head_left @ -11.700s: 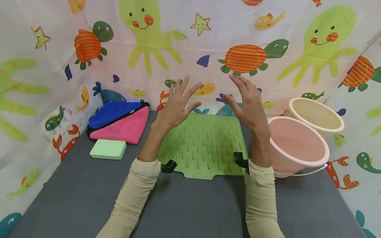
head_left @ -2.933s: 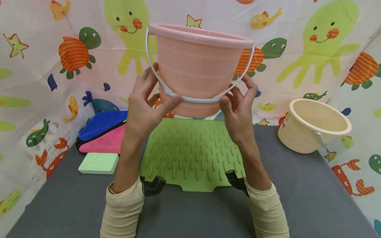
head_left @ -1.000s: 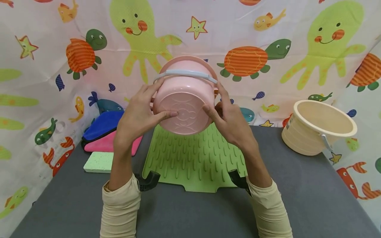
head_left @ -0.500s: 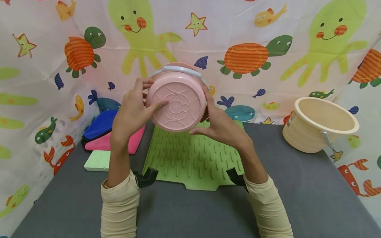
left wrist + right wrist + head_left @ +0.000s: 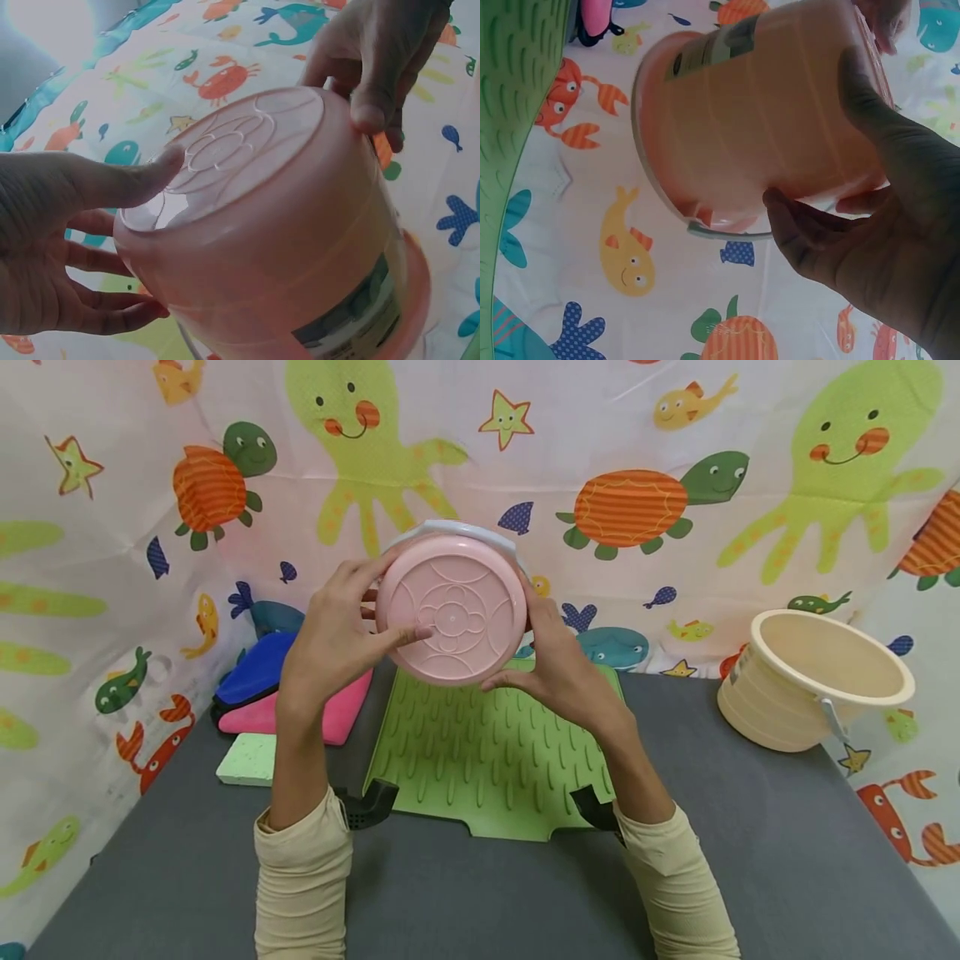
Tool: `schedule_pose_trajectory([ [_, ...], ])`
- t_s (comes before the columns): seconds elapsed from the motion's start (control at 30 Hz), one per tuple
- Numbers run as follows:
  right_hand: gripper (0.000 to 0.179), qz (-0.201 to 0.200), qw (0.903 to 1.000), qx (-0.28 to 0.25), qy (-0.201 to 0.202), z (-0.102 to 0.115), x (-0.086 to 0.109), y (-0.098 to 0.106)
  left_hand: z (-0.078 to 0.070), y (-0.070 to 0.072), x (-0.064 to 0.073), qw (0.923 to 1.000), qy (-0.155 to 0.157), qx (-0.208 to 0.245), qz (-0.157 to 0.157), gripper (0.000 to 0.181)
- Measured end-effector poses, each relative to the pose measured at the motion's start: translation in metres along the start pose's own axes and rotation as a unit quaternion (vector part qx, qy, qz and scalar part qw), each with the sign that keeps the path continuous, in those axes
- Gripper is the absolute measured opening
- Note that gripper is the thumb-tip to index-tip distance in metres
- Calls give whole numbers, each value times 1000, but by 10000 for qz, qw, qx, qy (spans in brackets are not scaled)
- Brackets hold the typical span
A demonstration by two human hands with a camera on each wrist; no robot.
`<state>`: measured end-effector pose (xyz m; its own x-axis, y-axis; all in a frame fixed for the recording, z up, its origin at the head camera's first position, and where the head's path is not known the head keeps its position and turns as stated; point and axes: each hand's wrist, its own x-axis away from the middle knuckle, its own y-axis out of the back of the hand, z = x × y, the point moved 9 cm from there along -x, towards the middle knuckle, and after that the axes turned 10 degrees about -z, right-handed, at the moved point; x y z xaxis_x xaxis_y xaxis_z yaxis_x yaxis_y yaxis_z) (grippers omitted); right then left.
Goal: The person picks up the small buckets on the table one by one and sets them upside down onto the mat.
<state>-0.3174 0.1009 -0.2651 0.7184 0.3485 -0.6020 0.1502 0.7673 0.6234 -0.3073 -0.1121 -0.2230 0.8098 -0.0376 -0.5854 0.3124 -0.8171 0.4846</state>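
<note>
- In the head view, the pink bucket [image 5: 468, 585] is hiding its mouth; the left forearm [image 5: 300, 760] is covering part of the green sponge [image 5: 247, 760], left of the green mat [image 5: 491, 760].
- Both wrist views are showing a side label [image 5: 352, 313], which the head view is concealing.
- The bucket is staying aloft above the mat's far edge, its base facing the head view, its long axis running away from it.
- The left hand [image 5: 333, 631] is gripping it, thumb over the base; the right hand [image 5: 558, 668] is gripping the opposite side.
</note>
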Motion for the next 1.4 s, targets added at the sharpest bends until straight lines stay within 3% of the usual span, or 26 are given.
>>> schedule_pose_trajectory([
  [0.17, 130, -124, 9999, 59, -42, 2, 2, 7, 3, 1, 1, 9999, -47, -92, 65, 86],
  [0.27, 126, -209, 9998, 16, 3, 4, 1, 10, 2, 2, 1, 9997, -184, -55, 139, 97],
  [0.4, 120, -239, 9996, -174, 10, 3, 0, 11, -1, 0, 2, 9979, -487, 48, 412, 113],
  [0.53, 115, -84, 9989, -440, -122, -2, 1, 5, 2, -3, 3, 9944, -708, 18, 787, 113],
  [0.73, 112, 310, 9965, -551, -547, -19, 0, -10, 20, -13, 1, 9915, -414, 17, 1231, 105],
  [0.83, 111, 628, 9926, -583, -860, -29, 2, -21, 31, -20, 1, 9890, -218, -230, 1446, 104],
  [1.1, 110, 1336, 9794, -725, -1327, -43, 6, -43, 51, -38, 4, 9736, 101, -657, 2184, 109],
  [1.3, 103, 1724, 9759, -594, -1200, -47, 11, -52, 59, -51, 15, 9509, 282, -818, 2972, 113],
  [1.4, 102, 1754, 9763, -560, -1134, -46, 10, -54, 60, -53, 16, 9471, 271, -800, 3096, 116],
])
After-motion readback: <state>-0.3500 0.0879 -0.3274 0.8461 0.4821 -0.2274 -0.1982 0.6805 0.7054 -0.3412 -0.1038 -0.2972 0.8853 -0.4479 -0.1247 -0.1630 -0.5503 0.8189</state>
